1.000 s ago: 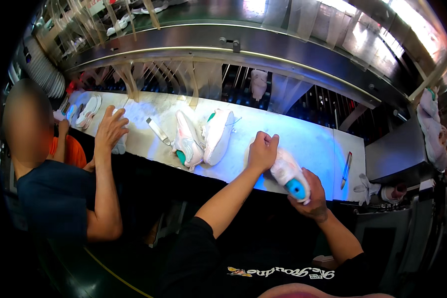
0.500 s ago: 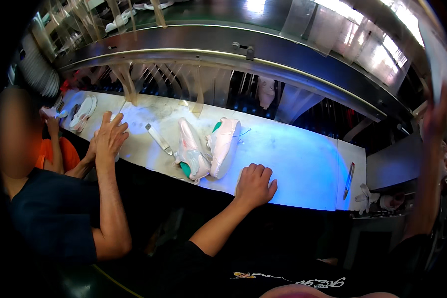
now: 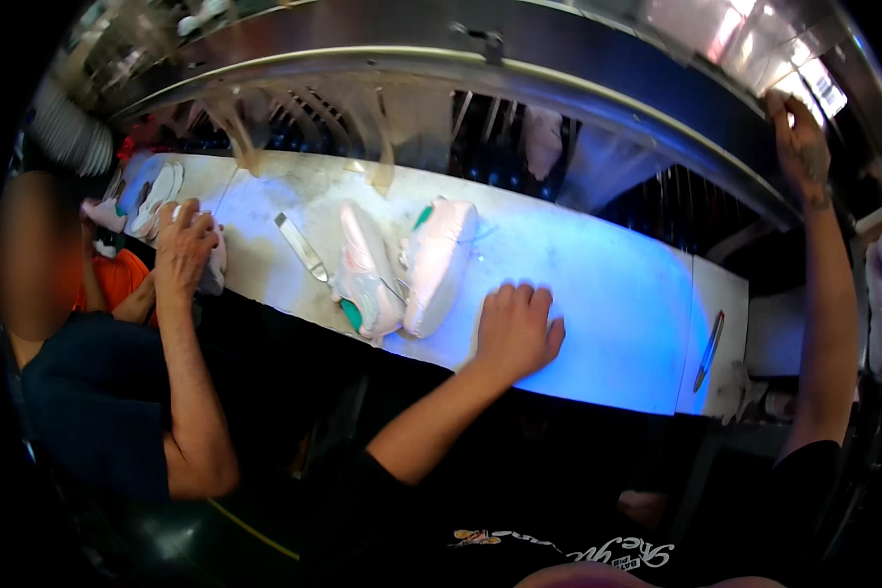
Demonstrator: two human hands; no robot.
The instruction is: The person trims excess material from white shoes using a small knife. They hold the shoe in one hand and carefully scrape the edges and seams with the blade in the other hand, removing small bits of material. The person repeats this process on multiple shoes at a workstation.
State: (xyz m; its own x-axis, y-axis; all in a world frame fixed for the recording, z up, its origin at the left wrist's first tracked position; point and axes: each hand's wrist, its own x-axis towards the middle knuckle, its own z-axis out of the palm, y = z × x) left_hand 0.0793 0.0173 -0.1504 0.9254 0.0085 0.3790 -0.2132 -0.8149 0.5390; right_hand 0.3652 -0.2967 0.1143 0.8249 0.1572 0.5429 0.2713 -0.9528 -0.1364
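Note:
My left hand [image 3: 517,331] rests on the white tabletop, knuckles up and fingers curled, with nothing visible in it. To its left lie two pale pink-and-white sneakers side by side, one [image 3: 366,269] with a green patch at its near end, the other [image 3: 441,267] with green at its far end. A thin thread trails from the second shoe. High on the right, my right hand [image 3: 800,142] is raised by the metal beam and clear plastic sheeting. It is somewhat blurred; its fingers look bent with a gap between them, and I see no shoe there.
A flat metal tool [image 3: 302,247] lies left of the shoes; a slim knife-like tool [image 3: 710,351] lies at the table's right end. Beyond the table runs a metal beam [image 3: 412,73] with hanging plastic strips. A co-worker's hand [image 3: 181,250] is over a pale shoe at the left.
My right hand, which held up a white-and-green item at far right, is now further left by the beam without that item visible. My left hand stays by the shoes. The view has shifted slightly.

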